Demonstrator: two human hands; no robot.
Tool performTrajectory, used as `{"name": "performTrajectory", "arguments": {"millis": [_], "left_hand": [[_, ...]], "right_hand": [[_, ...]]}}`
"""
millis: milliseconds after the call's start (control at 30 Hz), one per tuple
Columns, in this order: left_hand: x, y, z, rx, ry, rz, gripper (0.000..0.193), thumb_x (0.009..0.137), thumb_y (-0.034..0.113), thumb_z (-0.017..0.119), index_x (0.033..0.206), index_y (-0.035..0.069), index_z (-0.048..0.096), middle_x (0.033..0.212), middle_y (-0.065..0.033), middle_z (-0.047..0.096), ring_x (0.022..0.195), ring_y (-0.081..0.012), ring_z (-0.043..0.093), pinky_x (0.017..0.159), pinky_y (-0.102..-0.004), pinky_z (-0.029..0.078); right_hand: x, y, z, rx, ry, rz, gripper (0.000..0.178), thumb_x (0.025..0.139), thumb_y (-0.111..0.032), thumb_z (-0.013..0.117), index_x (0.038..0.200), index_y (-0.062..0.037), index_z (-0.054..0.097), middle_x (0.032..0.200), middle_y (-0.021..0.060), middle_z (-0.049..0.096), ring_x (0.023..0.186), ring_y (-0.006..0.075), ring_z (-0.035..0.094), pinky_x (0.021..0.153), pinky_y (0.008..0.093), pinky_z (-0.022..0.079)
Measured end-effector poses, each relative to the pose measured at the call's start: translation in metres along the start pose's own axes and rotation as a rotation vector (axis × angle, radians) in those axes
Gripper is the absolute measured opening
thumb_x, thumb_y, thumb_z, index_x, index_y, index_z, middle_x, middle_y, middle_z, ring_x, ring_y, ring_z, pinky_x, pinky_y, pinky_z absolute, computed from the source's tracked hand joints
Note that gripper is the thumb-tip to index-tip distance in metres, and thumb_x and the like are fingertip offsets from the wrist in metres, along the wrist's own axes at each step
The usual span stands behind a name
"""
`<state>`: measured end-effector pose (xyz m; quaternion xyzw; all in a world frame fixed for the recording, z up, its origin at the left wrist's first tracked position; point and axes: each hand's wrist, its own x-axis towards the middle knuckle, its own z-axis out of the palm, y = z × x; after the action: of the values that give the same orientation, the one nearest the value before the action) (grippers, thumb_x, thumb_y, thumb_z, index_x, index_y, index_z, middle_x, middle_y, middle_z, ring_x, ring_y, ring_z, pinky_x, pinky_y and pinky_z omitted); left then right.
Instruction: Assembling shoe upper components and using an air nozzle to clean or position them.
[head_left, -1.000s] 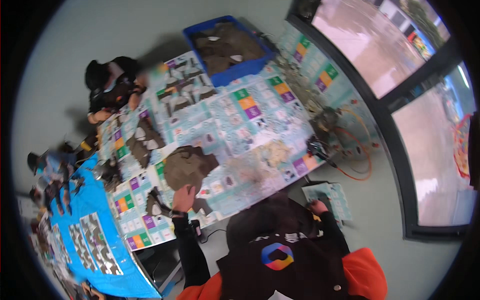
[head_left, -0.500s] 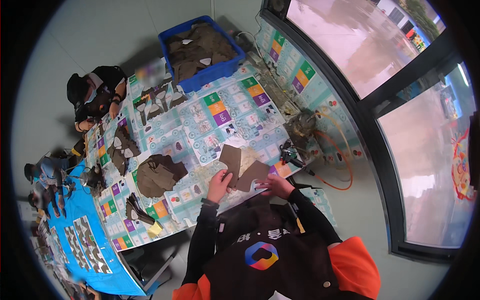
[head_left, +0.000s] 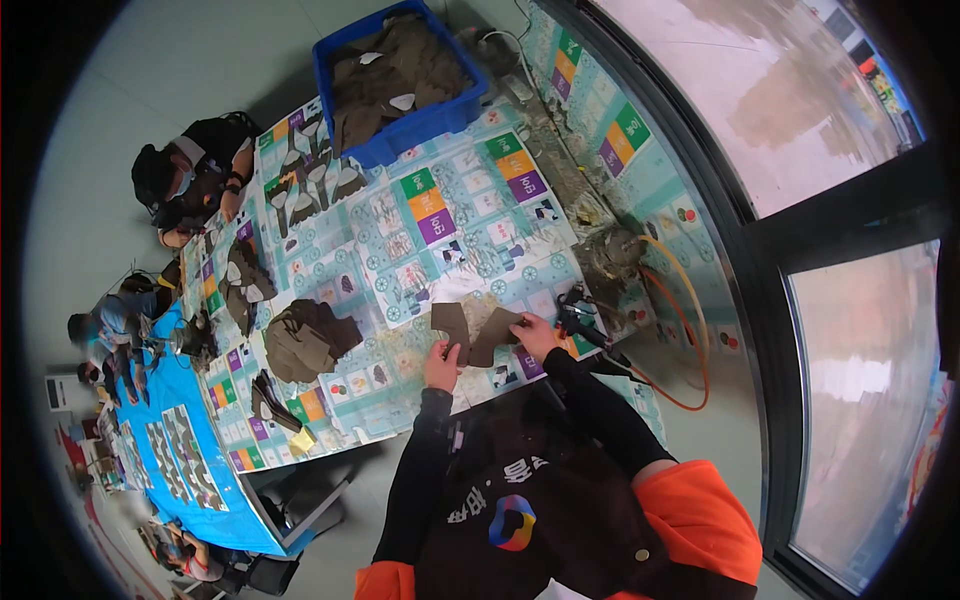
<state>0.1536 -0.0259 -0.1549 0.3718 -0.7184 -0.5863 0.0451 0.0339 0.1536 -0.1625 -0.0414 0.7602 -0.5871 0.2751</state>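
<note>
My left hand point(head_left: 442, 366) is at the table's near edge, its fingers closed on the lower end of a flat dark brown fabric piece point(head_left: 452, 322). To the right of it, my right hand point(head_left: 536, 338) pinches the upper right corner of a second brown fabric piece point(head_left: 494, 338). The two pieces meet or overlap at the bottom, with a V-shaped gap between their tops; I cannot tell whether they are joined. A loose heap of similar brown pieces point(head_left: 311, 341) lies left of my left hand.
A blue crate point(head_left: 400, 148) full of brown pieces stands at the table's far end. Near my right hand lies a black tool point(head_left: 580, 322), with an orange hose point(head_left: 690, 365) beyond the table edge. A co-worker point(head_left: 195, 175) sits at the far left. A yellow block point(head_left: 302, 440) sits near the front edge.
My right hand has moved up from the lower edge of its fabric piece to the upper right corner. My left hand keeps its grip. The whole view has shifted slightly.
</note>
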Motion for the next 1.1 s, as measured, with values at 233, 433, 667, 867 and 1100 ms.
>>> {"name": "performTrajectory", "arguments": {"millis": [233,433,667,867,1100], "left_hand": [[0.009,-0.006,0.002,0.157,-0.041,-0.201,0.021,0.079,0.019,0.058,0.088,0.002,0.050,0.068,-0.0075,0.058,0.043,-0.0151,0.054,0.039,-0.0261,0.041],[0.005,-0.008,-0.004,0.223,0.035,-0.085,0.021,0.077,0.021,0.059,0.086,0.003,0.052,0.066,-0.0081,0.059,0.053,-0.0196,0.056,0.050,-0.0306,0.043],[-0.030,-0.034,-0.096,0.789,0.307,-0.041,0.048,0.063,0.024,0.069,0.102,0.006,0.047,0.101,-0.0150,0.050,0.094,-0.0306,0.048,0.078,-0.0386,0.040],[-0.057,-0.039,-0.163,1.092,0.177,-0.545,0.109,0.054,0.045,0.074,0.134,0.011,0.009,0.138,-0.0170,0.010,0.124,-0.0351,0.017,0.090,-0.0507,0.032],[-0.063,-0.072,-0.172,0.911,0.202,-0.540,0.112,0.052,0.032,0.079,0.134,0.012,0.005,0.139,-0.0152,0.003,0.126,-0.0349,0.012,0.092,-0.0550,0.029]], "right_hand": [[0.009,0.004,-0.001,-0.516,0.066,-0.018,0.026,0.071,-0.022,0.060,0.081,0.0007,0.052,0.076,0.0196,0.056,0.071,0.0338,0.055,0.064,0.0387,0.043],[0.001,-0.015,-0.025,-0.512,-0.028,0.042,0.031,0.068,-0.020,0.062,0.091,-0.0020,0.050,0.078,0.0156,0.057,0.076,0.0309,0.055,0.067,0.0373,0.044],[-0.043,-0.031,-0.098,-1.126,0.232,-0.082,0.051,0.060,-0.006,0.060,0.107,-0.0029,0.039,0.106,0.0182,0.040,0.098,0.0362,0.042,0.083,0.0416,0.038],[-0.025,0.008,-0.120,-1.139,0.040,-0.197,0.061,0.058,-0.006,0.062,0.114,-0.0043,0.035,0.109,0.0158,0.039,0.102,0.0381,0.039,0.083,0.0436,0.038],[-0.012,-0.040,-0.102,-0.588,0.012,-0.052,0.041,0.063,-0.003,0.060,0.103,-0.0017,0.048,0.093,0.0109,0.055,0.085,0.0215,0.054,0.075,0.0287,0.042]]}}
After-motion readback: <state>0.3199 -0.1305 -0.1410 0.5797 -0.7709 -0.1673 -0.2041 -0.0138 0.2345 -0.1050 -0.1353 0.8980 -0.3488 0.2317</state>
